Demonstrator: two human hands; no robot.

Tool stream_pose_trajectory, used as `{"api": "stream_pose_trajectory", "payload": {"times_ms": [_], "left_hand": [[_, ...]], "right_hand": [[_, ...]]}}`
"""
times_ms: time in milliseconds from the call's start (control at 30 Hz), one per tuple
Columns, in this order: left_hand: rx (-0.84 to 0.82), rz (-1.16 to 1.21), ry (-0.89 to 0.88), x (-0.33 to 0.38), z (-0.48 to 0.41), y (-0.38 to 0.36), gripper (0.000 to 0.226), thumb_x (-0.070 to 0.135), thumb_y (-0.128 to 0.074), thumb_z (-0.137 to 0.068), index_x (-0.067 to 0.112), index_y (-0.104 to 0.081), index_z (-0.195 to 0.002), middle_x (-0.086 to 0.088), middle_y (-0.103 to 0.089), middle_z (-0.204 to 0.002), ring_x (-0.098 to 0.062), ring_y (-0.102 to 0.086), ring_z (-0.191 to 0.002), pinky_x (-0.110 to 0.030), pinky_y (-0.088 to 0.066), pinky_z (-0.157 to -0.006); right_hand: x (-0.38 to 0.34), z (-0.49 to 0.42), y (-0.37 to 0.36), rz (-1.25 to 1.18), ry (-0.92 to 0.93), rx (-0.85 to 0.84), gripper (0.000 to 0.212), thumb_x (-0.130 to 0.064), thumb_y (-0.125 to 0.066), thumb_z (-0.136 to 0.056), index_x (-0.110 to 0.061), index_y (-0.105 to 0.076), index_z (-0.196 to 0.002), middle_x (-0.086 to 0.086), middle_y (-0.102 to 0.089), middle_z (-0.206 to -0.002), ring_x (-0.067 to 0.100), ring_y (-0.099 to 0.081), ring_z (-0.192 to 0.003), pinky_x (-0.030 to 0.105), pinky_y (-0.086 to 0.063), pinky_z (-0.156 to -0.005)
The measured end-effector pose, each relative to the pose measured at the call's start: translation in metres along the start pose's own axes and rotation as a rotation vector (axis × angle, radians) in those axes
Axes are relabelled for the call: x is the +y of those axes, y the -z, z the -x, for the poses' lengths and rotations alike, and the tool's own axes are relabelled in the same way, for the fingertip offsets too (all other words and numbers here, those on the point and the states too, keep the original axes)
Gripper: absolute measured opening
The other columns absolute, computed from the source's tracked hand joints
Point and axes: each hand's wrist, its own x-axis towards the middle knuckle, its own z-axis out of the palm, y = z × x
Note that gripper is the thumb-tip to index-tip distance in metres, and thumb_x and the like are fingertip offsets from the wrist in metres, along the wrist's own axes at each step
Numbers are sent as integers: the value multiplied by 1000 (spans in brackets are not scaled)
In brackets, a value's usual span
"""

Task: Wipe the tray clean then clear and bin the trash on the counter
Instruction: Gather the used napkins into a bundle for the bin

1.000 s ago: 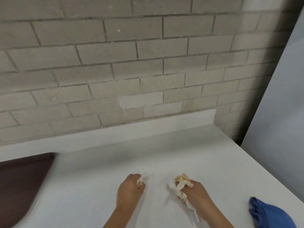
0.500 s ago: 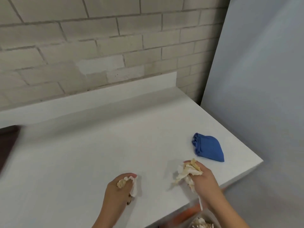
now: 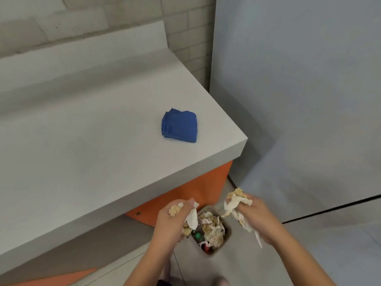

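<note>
Below the counter's near corner, off its edge, both hands hang over a small bin point(image 3: 227, 234) that stands on the floor point(image 3: 309, 254).

Left hand point(image 3: 171, 220): fingers curled round a wad of trash point(image 3: 191, 218), white tissue with tan crumbs. The wad's long axis runs roughly top to bottom, with the loose white end pointing down at the bin's left rim. Wad is above the bin; contact with it cannot be told.

Right hand point(image 3: 256, 220): fingers curled round a second wad point(image 3: 237, 202), crumpled white and tan. Long axis is diagonal. The bunched end sticks out past the knuckles toward the upper left, and a thin white tail point(image 3: 257, 237) trails to the lower right under the palm. This wad is just right of the bin opening, apart from it.

Bin contents: crumpled pale paper point(image 3: 213, 228), plus a green bit point(image 3: 198, 235) and a red bit point(image 3: 206, 247), both too small to identify.

Counter point(image 3: 82, 157): pale grey top over an orange front point(image 3: 206, 188). Folded blue cloth point(image 3: 179, 125) lies flat near the right corner, its folded edges facing left, well apart from both hands.

Surroundings: brick wall point(image 3: 123, 11) behind the counter, plain grey panel point(image 3: 299, 79) at right.
</note>
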Motion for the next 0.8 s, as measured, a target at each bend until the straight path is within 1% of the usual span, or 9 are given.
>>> {"api": "stream_pose_trajectory", "payload": {"times_ms": [100, 167, 300, 367, 433, 533, 633, 700, 800], "left_hand": [[14, -32, 145, -47, -41, -22, 16, 26, -73, -80, 11, -67, -84, -2, -55, -49, -15, -42, -39, -20, -29, -40], [-10, -59, 226, -83, -74, -31, 15, 23, -72, -82, 10, -65, -86, -4, -52, -47, -17, -39, -38, -22, -27, -42], [-91, -188, 302, -162, -143, -47, 16, 23, -66, -86, 9, -63, -93, -10, -61, -60, -19, -48, -45, -24, -34, -48], [-135, -269, 320, -200, -179, -58, 18, 27, -64, -87, 13, -63, -99, -8, -64, -69, -18, -53, -52, -22, -40, -48], [-174, -350, 318, -239, -212, -73, 25, 33, -63, -88, 17, -61, -108, -7, -66, -89, -17, -56, -66, -18, -41, -48], [-240, -444, 288, -289, -255, -97, 34, 36, -57, -92, 19, -52, -121, 5, -55, -116, -13, -52, -100, -18, -41, -64], [-258, -540, 219, -342, -293, -114, 42, 39, -53, -93, 16, -48, -128, -2, -52, -130, -20, -50, -115, -29, -46, -88], [-243, -655, 137, -372, -309, -121, 39, 31, -49, -95, 16, -45, -130, -5, -44, -136, -20, -44, -119, -30, -38, -94], [-329, -810, -36, -406, -318, -120, 47, 11, -42, -94, 17, -34, -139, 0, -27, -137, -14, -31, -121, -14, -29, -92]], "right_hand": [[55, -33, 11, 1, -127, 35, 13, -4, -66, -82, -16, -70, -86, -11, -69, -62, -2, -63, -54, 10, -43, -49], [94, -62, 13, -22, -216, 50, 14, -7, -66, -81, -13, -71, -92, -9, -69, -64, 1, -62, -53, 13, -43, -48], [182, -133, 5, -65, -363, 107, 4, -13, -67, -77, -12, -68, -82, -8, -60, -49, 5, -53, -41, 18, -40, -46], [228, -170, -7, -70, -377, 151, 3, -15, -67, -76, -17, -67, -78, -6, -61, -56, 11, -55, -51, 23, -41, -53], [271, -205, -22, -13, -385, 139, 5, -21, -63, -79, -23, -63, -84, -4, -62, -73, 16, -56, -69, 27, -43, -64], [323, -251, -43, 64, -402, 151, 8, -25, -55, -85, -27, -59, -92, -2, -63, -88, 21, -61, -88, 30, -49, -75], [366, -289, -59, 152, -386, 174, 26, -30, -53, -88, -24, -62, -112, 0, -66, -106, 22, -61, -101, 28, -47, -83], [395, -308, -66, 124, -378, 167, 40, -33, -55, -91, -20, -53, -128, 1, -60, -117, 22, -56, -107, 27, -44, -85], [429, -321, -77, 77, -392, 140, 62, -33, -52, -94, -16, -26, -147, 11, -33, -148, 31, -35, -134, 37, -31, -108]]}}
